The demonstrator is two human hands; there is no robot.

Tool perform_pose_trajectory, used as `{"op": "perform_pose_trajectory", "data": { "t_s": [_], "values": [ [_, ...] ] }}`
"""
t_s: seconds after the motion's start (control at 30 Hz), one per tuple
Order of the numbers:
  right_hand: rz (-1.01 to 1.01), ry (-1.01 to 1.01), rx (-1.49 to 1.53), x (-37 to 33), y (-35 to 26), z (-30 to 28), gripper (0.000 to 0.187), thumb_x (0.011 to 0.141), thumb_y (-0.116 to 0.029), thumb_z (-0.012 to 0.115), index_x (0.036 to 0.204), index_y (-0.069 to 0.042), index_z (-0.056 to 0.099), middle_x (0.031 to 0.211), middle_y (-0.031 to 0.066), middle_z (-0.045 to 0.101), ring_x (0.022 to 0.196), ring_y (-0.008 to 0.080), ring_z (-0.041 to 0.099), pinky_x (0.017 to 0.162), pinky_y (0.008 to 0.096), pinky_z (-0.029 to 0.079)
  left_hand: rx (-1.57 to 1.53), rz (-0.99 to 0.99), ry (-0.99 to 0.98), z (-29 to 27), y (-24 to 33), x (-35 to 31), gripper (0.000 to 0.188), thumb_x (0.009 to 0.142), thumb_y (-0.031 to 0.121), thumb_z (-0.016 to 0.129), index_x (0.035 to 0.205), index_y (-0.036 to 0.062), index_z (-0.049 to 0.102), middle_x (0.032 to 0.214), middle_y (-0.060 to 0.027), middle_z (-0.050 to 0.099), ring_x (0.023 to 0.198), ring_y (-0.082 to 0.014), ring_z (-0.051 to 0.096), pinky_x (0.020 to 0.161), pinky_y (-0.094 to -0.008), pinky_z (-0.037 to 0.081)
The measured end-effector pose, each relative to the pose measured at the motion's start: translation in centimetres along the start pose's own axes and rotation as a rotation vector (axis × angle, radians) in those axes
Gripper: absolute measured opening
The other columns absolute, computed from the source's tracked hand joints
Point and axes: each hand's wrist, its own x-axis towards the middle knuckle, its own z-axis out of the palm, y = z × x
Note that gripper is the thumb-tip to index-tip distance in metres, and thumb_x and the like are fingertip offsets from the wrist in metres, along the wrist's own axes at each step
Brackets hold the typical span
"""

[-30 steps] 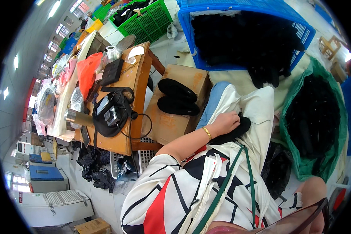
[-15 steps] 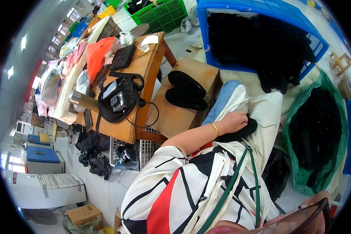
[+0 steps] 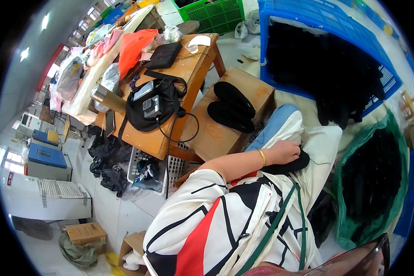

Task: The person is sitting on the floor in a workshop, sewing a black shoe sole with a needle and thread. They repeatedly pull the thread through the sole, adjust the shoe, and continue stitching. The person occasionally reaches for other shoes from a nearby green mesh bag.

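Note:
My left hand (image 3: 283, 152), with a gold bracelet on its wrist, is closed over a black fabric piece (image 3: 300, 163) in my lap. The fingers curl over its upper edge, and their tips are partly hidden. The piece is soft and rounded at its end; its exact kind cannot be made out. A thin dark thread lies on my pale trousers (image 3: 324, 142) beside it. My right hand is not in view. Ahead of my left hand, a pair of similar black rounded pieces (image 3: 232, 108) lies side by side on a cardboard box (image 3: 202, 138).
A blue crate (image 3: 329, 30) heaped with black items stands ahead. To the right is a green sack (image 3: 342, 207) of black pieces. On the left, a wooden table (image 3: 145, 142) carries a black bag (image 3: 135, 115) and a metal flask (image 3: 108, 98); a cable (image 3: 198, 129) hangs off it.
The whole view has shifted, so the table, box and crate sit farther right in it. My left hand stays on the black fabric piece in my lap.

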Motion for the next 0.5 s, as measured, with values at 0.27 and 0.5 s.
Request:
{"op": "perform_pose_trajectory", "data": {
  "t_s": [0.27, 0.5],
  "values": [
    [-0.181, 0.027, 0.232, 0.1, 1.0, -0.2, 0.044, 0.101, -0.046, 0.045, 0.079, -0.009, 0.056, 0.072, 0.0021, 0.063, 0.058, 0.0142, 0.06, 0.049, 0.0205, 0.046, -0.015, -0.027, -0.017, -0.1, 0.2, 0.0, 0.011, 0.085, 0.022, 0.066, 0.084, 0.0113, 0.064, 0.088, -0.0076, 0.06, 0.083, -0.0306, 0.063, 0.07, -0.0418, 0.051],
    [0.025, 0.31, 0.19, -0.4, -2.0, 0.7, 0.042, 0.102, -0.046, 0.042, 0.105, -0.008, 0.059, 0.081, -0.0007, 0.07, 0.051, 0.0074, 0.061, 0.053, 0.0198, 0.046, -0.019, -0.036, -0.022, -0.2, 0.3, 0.0, 0.01, 0.085, 0.022, 0.065, 0.084, 0.0117, 0.065, 0.088, -0.0078, 0.06, 0.084, -0.0313, 0.063, 0.07, -0.0428, 0.051]
  ]
}}
